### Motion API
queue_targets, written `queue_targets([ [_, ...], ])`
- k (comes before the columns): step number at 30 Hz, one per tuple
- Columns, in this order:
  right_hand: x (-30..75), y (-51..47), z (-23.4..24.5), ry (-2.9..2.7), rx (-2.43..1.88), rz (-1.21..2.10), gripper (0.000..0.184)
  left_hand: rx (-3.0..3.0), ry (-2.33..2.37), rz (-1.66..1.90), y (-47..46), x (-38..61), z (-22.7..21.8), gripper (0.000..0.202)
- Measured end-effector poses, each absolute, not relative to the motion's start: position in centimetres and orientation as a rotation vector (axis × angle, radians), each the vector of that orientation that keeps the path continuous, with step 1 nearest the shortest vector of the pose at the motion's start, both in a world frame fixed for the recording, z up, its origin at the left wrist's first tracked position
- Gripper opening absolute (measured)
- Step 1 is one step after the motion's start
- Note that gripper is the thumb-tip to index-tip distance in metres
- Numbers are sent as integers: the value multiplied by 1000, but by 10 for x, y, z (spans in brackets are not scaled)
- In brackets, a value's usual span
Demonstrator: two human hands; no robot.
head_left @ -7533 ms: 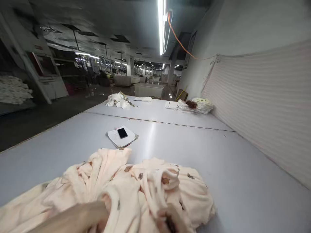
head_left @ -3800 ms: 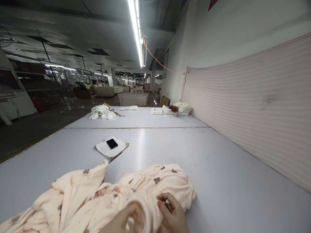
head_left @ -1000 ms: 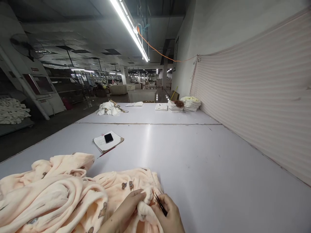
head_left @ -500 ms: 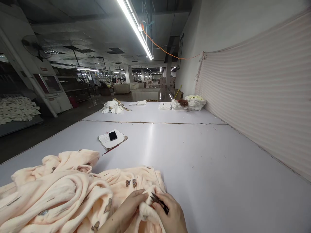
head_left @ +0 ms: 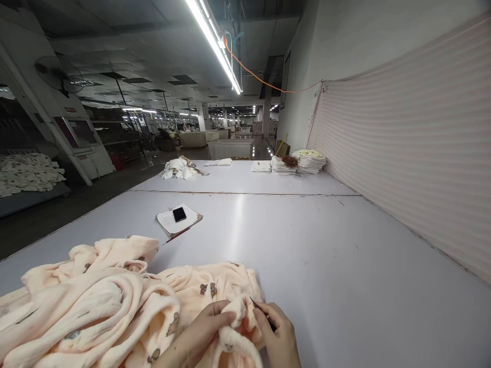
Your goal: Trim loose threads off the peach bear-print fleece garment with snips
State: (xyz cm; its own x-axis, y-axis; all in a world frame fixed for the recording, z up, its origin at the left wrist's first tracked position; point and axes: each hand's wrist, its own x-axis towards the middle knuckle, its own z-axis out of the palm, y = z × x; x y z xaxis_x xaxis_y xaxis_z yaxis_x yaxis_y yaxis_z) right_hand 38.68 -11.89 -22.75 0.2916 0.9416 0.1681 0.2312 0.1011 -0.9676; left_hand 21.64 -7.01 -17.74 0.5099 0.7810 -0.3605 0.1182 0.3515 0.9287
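A peach fleece garment with small bear prints [head_left: 99,301] lies bunched on the white table [head_left: 326,255] at the near left. My left hand [head_left: 203,332] pinches a fold of its edge near the bottom middle. Just right of it, my right hand [head_left: 278,337] is closed on small dark thread snips [head_left: 261,312], whose tip points at the pinched fold. Both hands touch the fabric.
A black phone [head_left: 179,214] lies on a stack of papers [head_left: 172,225] with a red pen beside it, mid-table. Farther off are a white cloth heap [head_left: 180,167] and folded garment stacks [head_left: 303,162]. A striped fabric wall [head_left: 414,168] runs along the right.
My right hand has drawn the snips slightly right and down from the fold, blades now closer together. My left hand keeps its pinch. The garment has barely shifted.
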Motion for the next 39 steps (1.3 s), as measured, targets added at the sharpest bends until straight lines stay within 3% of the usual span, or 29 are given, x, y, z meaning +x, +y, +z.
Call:
queue_targets([
  [5,388,-121,-218,-1245,-1373,751,29,1964,1453,740,-73,203,-181,18],
  [15,353,-117,-207,-1526,-1284,724,26,1354,1199,932,-87,192,-196,9],
  [24,354,-126,-215,-1676,-1258,605,36,605,874,1010,-97,200,-187,32],
  [29,346,-124,-203,-1712,-1302,539,31,581,849,1024,-98,200,-185,33],
  [39,349,-121,-185,-1697,-1358,751,26,921,819,924,-91,187,-200,23],
])
